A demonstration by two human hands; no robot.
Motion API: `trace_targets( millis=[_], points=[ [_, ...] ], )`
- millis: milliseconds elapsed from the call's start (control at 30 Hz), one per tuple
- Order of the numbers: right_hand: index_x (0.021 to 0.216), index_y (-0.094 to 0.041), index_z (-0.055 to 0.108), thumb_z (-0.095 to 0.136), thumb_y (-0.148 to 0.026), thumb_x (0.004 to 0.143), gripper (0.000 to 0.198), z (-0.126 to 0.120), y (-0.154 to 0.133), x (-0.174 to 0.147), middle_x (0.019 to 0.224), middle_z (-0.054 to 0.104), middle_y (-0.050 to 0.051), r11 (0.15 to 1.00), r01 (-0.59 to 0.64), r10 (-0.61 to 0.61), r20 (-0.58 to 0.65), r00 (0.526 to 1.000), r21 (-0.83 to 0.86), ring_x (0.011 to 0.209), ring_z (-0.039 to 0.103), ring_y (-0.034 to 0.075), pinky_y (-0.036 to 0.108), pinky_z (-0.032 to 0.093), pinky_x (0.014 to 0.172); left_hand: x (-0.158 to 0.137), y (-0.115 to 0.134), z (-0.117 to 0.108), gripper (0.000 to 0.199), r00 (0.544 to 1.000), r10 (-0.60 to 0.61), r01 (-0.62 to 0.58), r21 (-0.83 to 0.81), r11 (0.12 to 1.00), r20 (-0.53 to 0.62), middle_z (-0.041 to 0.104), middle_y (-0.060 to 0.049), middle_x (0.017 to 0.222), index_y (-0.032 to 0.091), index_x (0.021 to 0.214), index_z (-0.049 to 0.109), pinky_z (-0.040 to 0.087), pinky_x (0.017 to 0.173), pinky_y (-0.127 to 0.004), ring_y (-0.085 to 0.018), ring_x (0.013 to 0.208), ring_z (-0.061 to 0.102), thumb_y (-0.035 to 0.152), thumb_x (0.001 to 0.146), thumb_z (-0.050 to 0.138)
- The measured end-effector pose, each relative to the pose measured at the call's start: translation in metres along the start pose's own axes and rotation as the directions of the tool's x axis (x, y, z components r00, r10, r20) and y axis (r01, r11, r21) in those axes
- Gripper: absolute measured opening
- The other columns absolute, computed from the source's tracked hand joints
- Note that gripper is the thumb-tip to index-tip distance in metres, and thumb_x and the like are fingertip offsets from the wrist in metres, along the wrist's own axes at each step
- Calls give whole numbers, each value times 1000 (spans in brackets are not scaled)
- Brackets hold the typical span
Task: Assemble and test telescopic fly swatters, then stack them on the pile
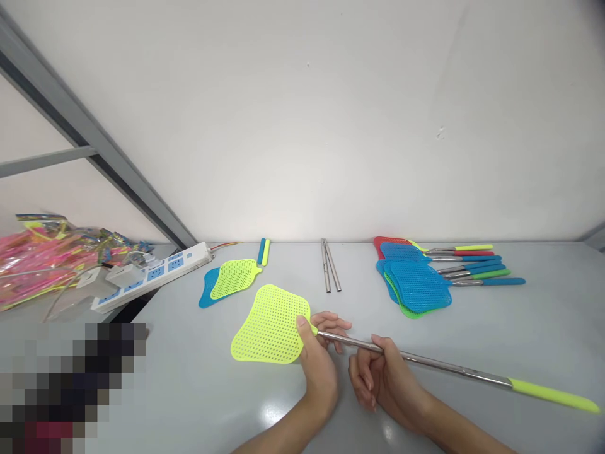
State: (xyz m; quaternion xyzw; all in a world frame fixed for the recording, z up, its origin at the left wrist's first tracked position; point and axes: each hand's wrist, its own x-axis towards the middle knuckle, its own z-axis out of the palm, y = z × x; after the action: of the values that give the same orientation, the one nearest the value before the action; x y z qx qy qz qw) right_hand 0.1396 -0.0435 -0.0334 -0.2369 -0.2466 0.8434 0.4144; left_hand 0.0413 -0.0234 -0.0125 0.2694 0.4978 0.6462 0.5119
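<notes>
A yellow-green fly swatter point(273, 328) with a long, extended metal rod lies across both my hands above the table. My left hand point(321, 366) grips it where the perforated head meets the rod, thumb on the head's edge. My right hand point(387, 378) pinches the rod near its middle, thumb on top. The yellow-green handle point(553, 394) points away to the right. Behind my hands lie two loose metal rods point(332, 268), side by side. Farther left, a loose yellow-green swatter head point(232, 279) overlaps a blue swatter head point(208, 291).
Two short handle sleeves, one blue point(261, 251) and one yellow-green point(266, 252), lie near the wall. At right is a pile of assembled swatters point(418, 287) in blue, green and red. A power strip point(163, 274) with plugs and plastic-bagged pink items point(51, 258) occupy the left.
</notes>
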Motion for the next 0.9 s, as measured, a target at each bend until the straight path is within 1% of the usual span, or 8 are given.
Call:
trace_targets(
  millis=[200,333,500,567,667,767,900],
  points=[
    [46,-15,44,21,-46,80,52,0,-2,-1,43,43,0,1000,2,-2,-4,1000,-19,34,40,9,22,28,36,1,2,1,46,1000,-13,13,-28,1000,10,59,-5,55,15,63,51,35,43,-23,-11,41,46,51,79,27],
    [45,-14,45,21,-49,79,54,-2,-6,1,43,43,0,998,17,-18,-20,1000,-59,34,40,9,23,30,37,0,4,0,45,998,-1,3,-48,999,56,58,-3,54,16,63,49,34,43,-23,-11,42,48,50,80,26],
    [46,-11,51,21,-46,79,56,-7,-18,5,44,44,3,974,39,-61,-95,994,-222,35,42,10,23,29,36,0,5,-2,44,991,5,-8,22,1000,130,59,-4,61,16,66,50,35,46,-23,-12,48,51,48,82,24],
    [46,-11,52,22,-45,78,55,-9,-25,7,44,45,3,961,27,-64,-125,990,-276,35,42,10,23,29,36,0,5,-3,44,989,-4,-2,41,999,150,58,-4,62,16,67,51,35,47,-23,-12,50,52,49,81,26],
    [49,-12,52,23,-45,78,53,-9,-33,8,44,46,3,942,-2,-43,-125,991,-336,36,41,10,23,30,36,1,5,-3,44,987,-5,-3,48,999,162,58,-4,64,16,67,52,35,47,-22,-12,51,52,51,79,29],
    [52,-11,53,24,-47,77,53,-12,-36,8,45,48,5,922,-29,-16,-113,993,-386,39,42,11,23,31,37,1,6,-4,45,988,-8,-2,66,998,152,55,-2,57,16,64,52,35,47,-22,-11,47,49,52,78,29],
    [54,-11,55,20,-46,78,55,-18,-33,9,45,49,5,906,-34,7,-66,998,-422,39,43,11,23,33,39,3,6,-4,45,994,2,-13,103,995,111,44,2,42,17,57,48,32,44,-21,-8,39,39,52,79,29]
  ],
)
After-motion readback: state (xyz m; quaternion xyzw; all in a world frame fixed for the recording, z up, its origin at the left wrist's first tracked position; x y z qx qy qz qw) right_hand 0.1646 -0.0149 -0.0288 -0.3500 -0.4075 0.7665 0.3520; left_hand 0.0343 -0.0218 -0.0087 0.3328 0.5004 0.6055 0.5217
